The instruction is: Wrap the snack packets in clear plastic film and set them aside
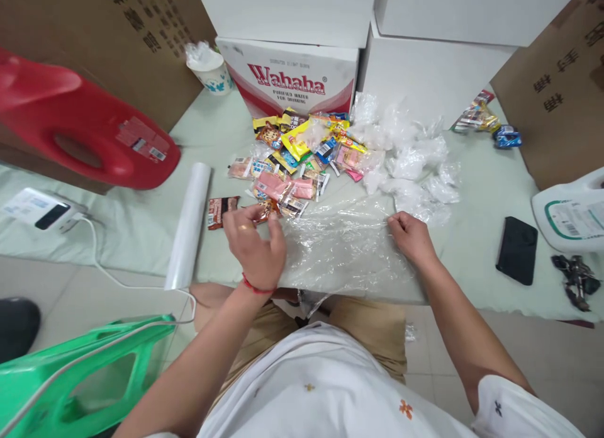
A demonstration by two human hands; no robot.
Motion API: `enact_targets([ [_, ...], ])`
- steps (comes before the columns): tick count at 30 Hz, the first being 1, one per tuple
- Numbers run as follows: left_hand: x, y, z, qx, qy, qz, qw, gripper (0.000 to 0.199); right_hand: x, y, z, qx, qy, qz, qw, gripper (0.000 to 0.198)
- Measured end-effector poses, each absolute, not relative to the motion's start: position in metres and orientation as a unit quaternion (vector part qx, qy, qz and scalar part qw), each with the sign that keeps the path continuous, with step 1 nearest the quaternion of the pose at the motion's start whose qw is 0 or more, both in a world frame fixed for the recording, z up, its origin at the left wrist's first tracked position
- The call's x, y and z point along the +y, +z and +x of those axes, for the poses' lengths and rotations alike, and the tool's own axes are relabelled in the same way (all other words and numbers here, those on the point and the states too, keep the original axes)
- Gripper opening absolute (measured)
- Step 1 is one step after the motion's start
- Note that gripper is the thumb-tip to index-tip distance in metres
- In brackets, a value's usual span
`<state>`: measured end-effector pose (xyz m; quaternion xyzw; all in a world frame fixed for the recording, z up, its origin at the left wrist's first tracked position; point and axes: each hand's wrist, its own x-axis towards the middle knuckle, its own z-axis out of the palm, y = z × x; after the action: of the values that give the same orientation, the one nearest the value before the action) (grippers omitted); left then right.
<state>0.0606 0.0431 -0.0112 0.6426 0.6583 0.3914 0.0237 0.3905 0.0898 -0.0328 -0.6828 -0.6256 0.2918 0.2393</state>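
A sheet of clear plastic film [337, 252] lies wrinkled across the front of the table, part of it drooping over the edge. My right hand [413, 236] pinches its right side between thumb and fingers. At the film's left side is my left hand [255, 246], thumb and fingers apart, right by the nearest wrapped snacks. Its fingertips overlap a brown snack packet [268, 210]; whether they touch it is unclear. Another brown packet [218, 213] sits just left of that hand. Beyond both hands spreads a pile of small colourful snack packets [297, 148].
Crumpled clear plastic bags [415, 155] are heaped behind my right hand. A roll of plastic film [189, 227] and a red jug [89, 123] stand left. A black phone [518, 250], keys [576, 280] and white jug [573, 214] are right. Boxes [292, 79] line the back.
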Motion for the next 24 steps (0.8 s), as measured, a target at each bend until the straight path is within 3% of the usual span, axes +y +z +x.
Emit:
enact_targets([
  [1, 0.039, -0.007, 0.07, 0.635, 0.41, 0.654, -0.03, 0.02, 0.091, -0.033, 0.389, -0.63, 0.29, -0.682, 0.232, 0.031],
  [5, 0.044, -0.013, 0.102, 0.544, 0.227, 0.807, 0.043, 0.028, 0.094, -0.028, 0.392, -0.652, 0.263, -0.691, 0.168, 0.03],
  [8, 0.06, -0.035, 0.107, 0.567, 0.128, 0.81, 0.083, 0.044, 0.104, -0.016, 0.393, -0.664, 0.125, -0.726, 0.128, 0.029],
  [11, 0.065, -0.049, 0.101, 0.56, 0.106, 0.818, 0.076, 0.055, 0.13, -0.009, 0.385, -0.742, 0.012, -0.651, 0.16, 0.033],
  [14, 0.063, -0.051, 0.096, 0.555, 0.098, 0.824, 0.061, 0.058, 0.171, -0.011, 0.38, -0.815, 0.038, -0.563, 0.135, 0.034],
  [18, 0.064, -0.049, 0.091, 0.558, 0.077, 0.824, 0.055, 0.057, 0.187, -0.004, 0.387, -0.772, 0.032, -0.617, 0.145, 0.035],
  [22, 0.067, -0.049, 0.089, 0.557, 0.072, 0.826, 0.055, 0.058, 0.111, 0.011, 0.378, -0.83, 0.036, -0.489, 0.265, 0.031],
  [24, 0.068, -0.05, 0.088, 0.557, 0.073, 0.826, 0.057, 0.058, 0.06, 0.006, 0.368, -0.912, 0.076, -0.338, 0.222, 0.031],
])
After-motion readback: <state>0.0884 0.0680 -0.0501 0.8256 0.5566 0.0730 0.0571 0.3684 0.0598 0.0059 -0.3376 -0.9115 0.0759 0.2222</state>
